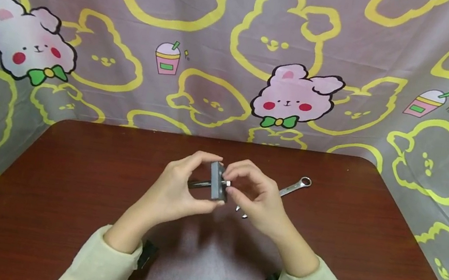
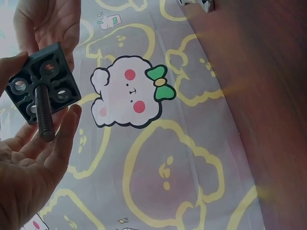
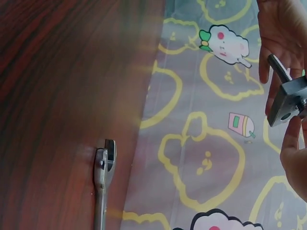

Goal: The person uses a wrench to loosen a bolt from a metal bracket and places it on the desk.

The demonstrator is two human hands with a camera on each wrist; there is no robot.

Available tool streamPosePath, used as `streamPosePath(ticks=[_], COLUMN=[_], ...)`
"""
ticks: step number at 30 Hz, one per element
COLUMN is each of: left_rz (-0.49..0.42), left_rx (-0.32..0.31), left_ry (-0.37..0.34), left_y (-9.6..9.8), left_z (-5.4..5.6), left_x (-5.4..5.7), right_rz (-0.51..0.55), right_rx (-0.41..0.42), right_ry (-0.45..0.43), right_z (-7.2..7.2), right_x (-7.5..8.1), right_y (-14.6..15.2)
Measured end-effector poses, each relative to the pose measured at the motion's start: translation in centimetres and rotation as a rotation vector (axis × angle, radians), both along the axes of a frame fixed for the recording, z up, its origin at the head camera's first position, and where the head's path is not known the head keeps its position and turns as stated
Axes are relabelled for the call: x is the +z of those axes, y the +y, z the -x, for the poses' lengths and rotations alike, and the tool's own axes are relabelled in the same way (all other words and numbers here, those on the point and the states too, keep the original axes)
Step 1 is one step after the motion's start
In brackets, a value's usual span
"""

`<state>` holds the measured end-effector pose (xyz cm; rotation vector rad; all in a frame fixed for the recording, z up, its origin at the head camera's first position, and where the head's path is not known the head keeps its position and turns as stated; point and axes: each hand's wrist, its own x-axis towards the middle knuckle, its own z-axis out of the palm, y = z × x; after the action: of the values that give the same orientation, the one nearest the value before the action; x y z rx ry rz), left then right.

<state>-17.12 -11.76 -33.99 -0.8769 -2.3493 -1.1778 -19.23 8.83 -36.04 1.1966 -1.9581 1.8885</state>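
My left hand [image 1: 175, 186] grips a dark grey square block [image 1: 216, 181] by its opposite edges, thumb below and fingers above. A threaded bolt [image 1: 199, 185] runs through the block; its long shaft sticks out towards my left palm. Recessed pockets and several holes show on the block's shaft side in the left wrist view. On the other face, my right hand [image 1: 261, 199] pinches the short metal end of the bolt between thumb and fingertips. Whether a nut sits there is too small to tell. Both hands are above the table.
A silver combination wrench [image 1: 295, 187] lies on the brown table [image 1: 79, 195], beyond and right of my right hand, its open end partly hidden behind that hand. A patterned curtain [image 1: 221, 51] hangs around the table's back and sides.
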Motion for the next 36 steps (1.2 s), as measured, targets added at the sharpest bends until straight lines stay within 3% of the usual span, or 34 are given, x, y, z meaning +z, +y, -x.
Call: streamPosePath(ticks=[7,20,26,29,33,36], left_rz=[-0.046,0.01,0.01,0.021,0.063,0.09], left_rx=[-0.054,-0.049,-0.034,-0.037,-0.029,-0.018], left_ry=[-0.004,-0.002,0.055,0.089,0.124,0.141], left_y=[0.0,0.1,0.1,0.1,0.1,0.1], left_z=[0.2,0.4,0.5,0.5,0.4,0.3], left_x=[-0.2,-0.4,-0.4,-0.4,-0.5,-0.5], right_rz=[-0.046,-0.017,-0.202,-0.3,-0.334,-0.334], right_rx=[-0.009,-0.035,-0.198,-0.23,-0.243,-0.257], right_ry=[0.029,-0.005,-0.058,-0.044,-0.017,-0.047], right_z=[-0.3,-0.5,-0.2,-0.1,-0.2,-0.3], right_x=[0.2,0.1,-0.4,-0.7,-0.7,-0.5], right_y=[0.2,1.5,1.9,1.9,1.7,1.4])
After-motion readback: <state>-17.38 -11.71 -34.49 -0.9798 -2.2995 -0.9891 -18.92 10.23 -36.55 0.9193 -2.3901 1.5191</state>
